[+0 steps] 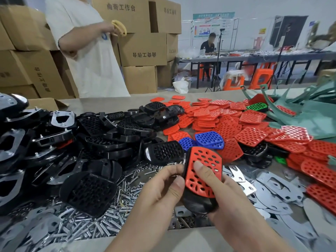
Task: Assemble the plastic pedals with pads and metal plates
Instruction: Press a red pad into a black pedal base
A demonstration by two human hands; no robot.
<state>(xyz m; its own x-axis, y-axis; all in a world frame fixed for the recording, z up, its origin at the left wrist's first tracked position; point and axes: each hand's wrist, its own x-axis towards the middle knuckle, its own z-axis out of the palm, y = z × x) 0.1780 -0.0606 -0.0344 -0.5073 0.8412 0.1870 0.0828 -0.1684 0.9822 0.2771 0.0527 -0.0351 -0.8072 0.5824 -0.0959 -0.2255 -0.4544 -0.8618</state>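
Red pad (203,171) on black pedal (198,204), centre frame. Right hand (234,202) grips both, thumb pressing pad; left hand (160,193) pinches pedal's 9 o'clock edge. Seating pad, I judge; next needs one of metal plates (278,190) at 4 o'clock.

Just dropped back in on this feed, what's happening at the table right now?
A person is fitting a red pad onto a black pedal held over the table. The left hand grips the pedal's left edge, while the right hand holds it from the other side, thumb pressed on the pad. Whether the pad is fully seated I cannot tell. Piles of black pedals, red pads, metal plates and bolts lie around.
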